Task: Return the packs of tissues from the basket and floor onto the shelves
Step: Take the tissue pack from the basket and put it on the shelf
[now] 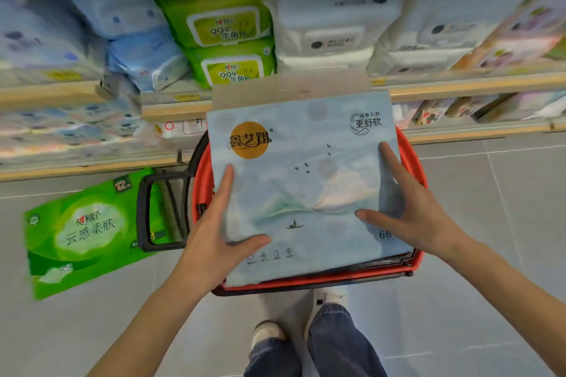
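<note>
A large pale blue tissue pack (303, 180) with a gold round logo lies flat over the red basket (410, 162) on the floor. My left hand (214, 232) grips its left edge, thumb on top. My right hand (404, 208) grips its right edge, fingers spread over the face. A green tissue pack (82, 236) lies on the grey floor to the left of the basket. The basket's inside is hidden by the blue pack.
Wooden shelves (459, 89) run across in front, stocked with blue, green (226, 27) and white packs (333, 21). The basket's black handle (144, 211) sticks out to the left over the green pack. My shoes (269, 330) stand just behind the basket on grey tiles.
</note>
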